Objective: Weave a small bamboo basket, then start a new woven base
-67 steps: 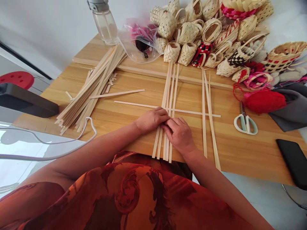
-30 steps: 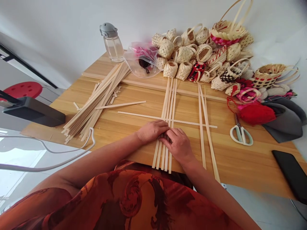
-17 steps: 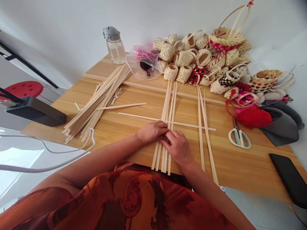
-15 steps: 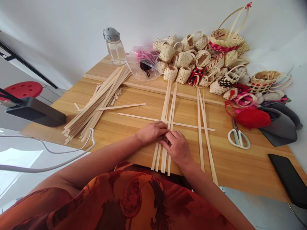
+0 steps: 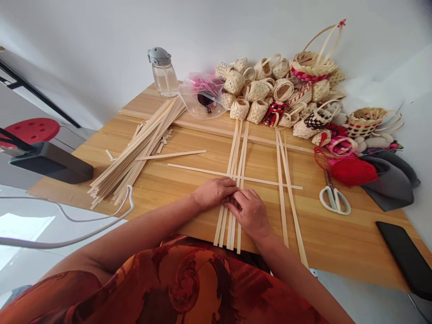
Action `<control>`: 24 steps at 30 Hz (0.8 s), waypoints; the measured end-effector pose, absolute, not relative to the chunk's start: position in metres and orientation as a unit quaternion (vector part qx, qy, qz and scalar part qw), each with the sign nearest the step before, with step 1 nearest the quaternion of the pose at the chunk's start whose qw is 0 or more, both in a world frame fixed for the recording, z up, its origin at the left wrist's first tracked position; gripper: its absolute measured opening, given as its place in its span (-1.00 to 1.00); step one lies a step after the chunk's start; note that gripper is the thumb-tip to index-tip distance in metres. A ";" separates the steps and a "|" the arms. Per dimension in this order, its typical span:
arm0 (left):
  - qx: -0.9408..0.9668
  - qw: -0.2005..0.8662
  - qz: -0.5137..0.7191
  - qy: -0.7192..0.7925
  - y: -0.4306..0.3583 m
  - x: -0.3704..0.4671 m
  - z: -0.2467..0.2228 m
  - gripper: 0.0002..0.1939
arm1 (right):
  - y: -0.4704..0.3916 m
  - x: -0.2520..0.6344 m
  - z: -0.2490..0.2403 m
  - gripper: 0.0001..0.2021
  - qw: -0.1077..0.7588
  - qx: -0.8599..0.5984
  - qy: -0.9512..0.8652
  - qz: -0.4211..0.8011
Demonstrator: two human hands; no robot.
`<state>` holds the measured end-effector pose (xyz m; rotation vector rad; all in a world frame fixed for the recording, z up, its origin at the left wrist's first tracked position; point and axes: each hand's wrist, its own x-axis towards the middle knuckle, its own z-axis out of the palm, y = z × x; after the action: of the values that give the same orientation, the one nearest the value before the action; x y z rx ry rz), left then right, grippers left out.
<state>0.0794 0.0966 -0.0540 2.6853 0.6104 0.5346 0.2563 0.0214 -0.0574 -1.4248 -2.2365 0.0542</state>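
Several pale flat weaving strips run lengthwise toward me across the wooden table. One thin strip crosses them sideways just beyond my hands. My left hand is closed with its fingertips on the lengthwise strips. Right beside it, my right hand pinches the same strips from the other side, thumb and fingers bent. The fingertips of both hands nearly meet, and the strip parts under them are hidden. Two loose strips lie lengthwise to the right of my right hand, under the end of the cross strip.
A pile of strips lies at left, near a dark box and white cable. Small woven baskets crowd the back, with a bottle and plastic bag. Scissors, red yarn and a phone are at right.
The view has tilted slightly, so the table sits a little lower in the picture. Both hands stay at the same spot on the strips, with hardly any finger movement.
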 end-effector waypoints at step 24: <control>0.948 0.163 0.198 0.190 0.101 0.078 -0.053 -0.71 | 0.021 0.256 -0.059 -0.79 0.232 -0.527 -0.818 0.020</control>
<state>0.0776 0.1009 -0.0530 2.7029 0.5418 0.5646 0.2564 0.0210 -0.0589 -1.4472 -2.2465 0.0559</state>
